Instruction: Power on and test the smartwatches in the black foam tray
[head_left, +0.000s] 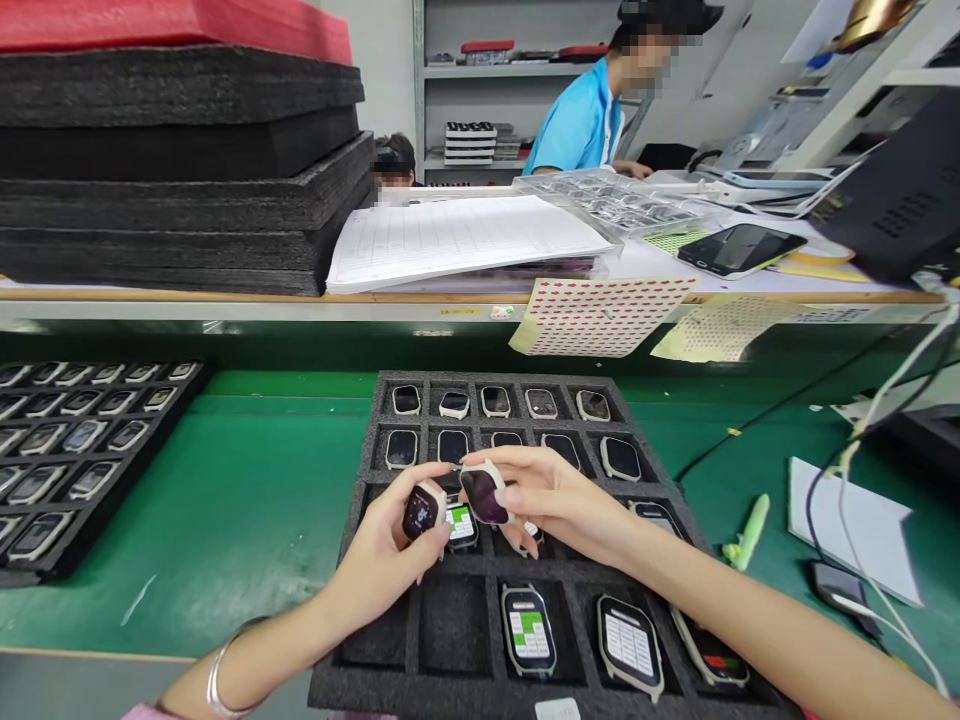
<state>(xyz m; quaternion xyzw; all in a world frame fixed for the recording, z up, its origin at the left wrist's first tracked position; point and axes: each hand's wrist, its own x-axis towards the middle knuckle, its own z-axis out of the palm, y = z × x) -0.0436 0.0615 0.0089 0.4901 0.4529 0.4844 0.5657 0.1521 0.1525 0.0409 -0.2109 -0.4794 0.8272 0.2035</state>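
the right forearm (720, 590) slants in closest, over the front right part of a black foam tray (420, 695) that sits on a green table (247, 480). above the middle of this tray, the left hand (394, 535) holds a watch case (422, 513) between thumb and fingers, its lit marks too small to read; a silver bracelet (215, 680) circles that wrist. just beside it, the right hand (559, 495) pinches a second case (482, 495), tilted, with a dark glossy side towards the camera. below and between the hands, a watch with a green and white screen (461, 525) shows in its compartment. in the front row lie a green-patterned watch (529, 632), a white-grid watch (630, 643) and, partly behind the forearm, a darker watch (712, 650). the two back rows hold dark-screened watches, some partly covered by the fingers. a second tray (30, 577) of watches stands at the left, well apart. to the right are a slim green tool (752, 530) and a white sheet (851, 530). on the ledge beyond, black foam slabs (150, 210) are stacked beside papers (465, 240), and a co-worker in blue (574, 125) is behind.
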